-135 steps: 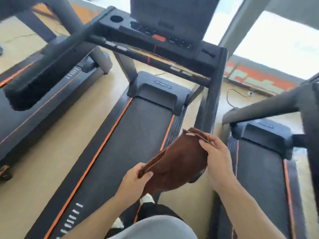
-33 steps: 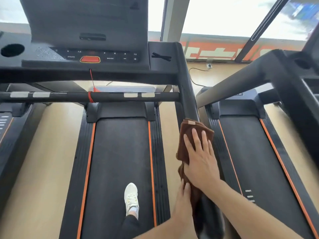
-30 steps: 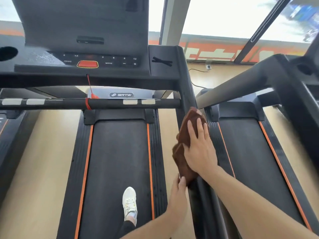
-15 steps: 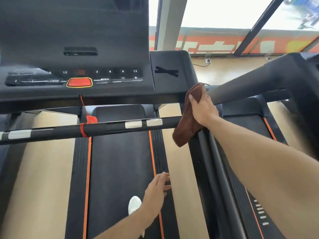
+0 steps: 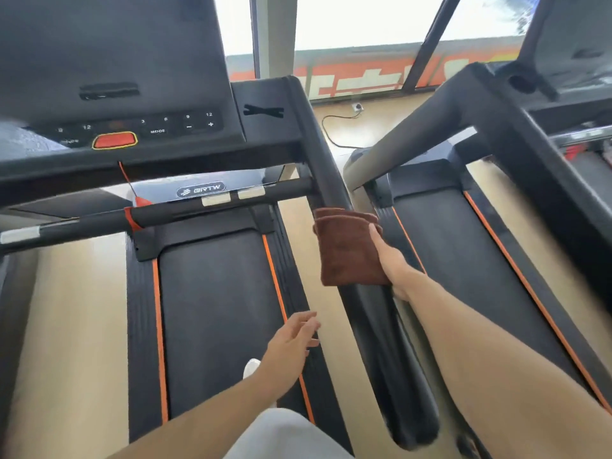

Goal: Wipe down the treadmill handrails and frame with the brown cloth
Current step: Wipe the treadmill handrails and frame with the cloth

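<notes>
Cloth (image 5: pixel 347 250), brown and folded, is draped over the right handrail (image 5: pixel 371 313) of the treadmill, about midway along the sloping black bar. The right hand (image 5: pixel 389 260) clasps it from the rail's outer side, thumb on the cloth's upper edge and the other fingers hidden behind cloth and rail. The left hand (image 5: pixel 293 337) hangs free over the belt's (image 5: pixel 218 309) right orange stripe, fingers loosely spread, holding and touching nothing. A white shoe (image 5: pixel 251 367) peeks out beneath that wrist. Ahead, a crossbar (image 5: pixel 165 212) with pale grip pads and a red clip spans below the console (image 5: pixel 139 127), whose red button sits among the keys. A second treadmill (image 5: pixel 463 260) stands just right of the rail, a cable (image 5: pixel 334 127) trailing on the floor beyond.
</notes>
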A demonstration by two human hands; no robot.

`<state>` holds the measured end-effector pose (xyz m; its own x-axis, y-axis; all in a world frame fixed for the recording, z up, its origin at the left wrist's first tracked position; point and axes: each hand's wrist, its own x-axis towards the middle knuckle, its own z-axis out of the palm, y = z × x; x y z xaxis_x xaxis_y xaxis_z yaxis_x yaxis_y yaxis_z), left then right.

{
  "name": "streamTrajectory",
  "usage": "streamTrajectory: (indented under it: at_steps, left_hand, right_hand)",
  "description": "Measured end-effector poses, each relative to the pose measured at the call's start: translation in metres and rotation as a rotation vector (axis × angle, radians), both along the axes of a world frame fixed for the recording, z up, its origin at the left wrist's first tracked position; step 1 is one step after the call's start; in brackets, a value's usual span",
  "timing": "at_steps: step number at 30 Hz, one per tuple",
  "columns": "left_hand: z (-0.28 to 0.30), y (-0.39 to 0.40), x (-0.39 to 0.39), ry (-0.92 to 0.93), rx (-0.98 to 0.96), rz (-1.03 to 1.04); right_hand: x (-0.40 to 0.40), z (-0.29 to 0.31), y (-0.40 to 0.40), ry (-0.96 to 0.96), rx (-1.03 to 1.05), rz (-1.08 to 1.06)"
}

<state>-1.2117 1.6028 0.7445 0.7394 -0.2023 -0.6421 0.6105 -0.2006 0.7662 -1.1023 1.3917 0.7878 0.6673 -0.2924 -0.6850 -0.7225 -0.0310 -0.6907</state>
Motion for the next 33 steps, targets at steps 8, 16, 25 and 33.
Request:
streamTrajectory:
  at_steps: [8, 16, 25, 33]
  left_hand:
    - [0.006, -0.054, -0.078, 0.005, -0.096, -0.025]
    - [-0.007, -0.079, -0.139, 0.18, -0.106, -0.041]
    - [-0.027, -0.061, -0.096, 0.15, -0.047, -0.184]
    - [-0.006, -0.011, 0.036, -0.024, -0.041, -0.018]
  right_hand:
    - [-0.184, -0.004, -0.035, 0.044, 0.097, 0.088]
    - [-0.281, -0.035, -0.008, -0.298, -0.562, 0.283]
    - [-0.218, -0.042, -0.002, -0.398, -1.211, 0.892]
    - [-0.051, -0.034, 0.018, -0.405, -1.03, 0.851]
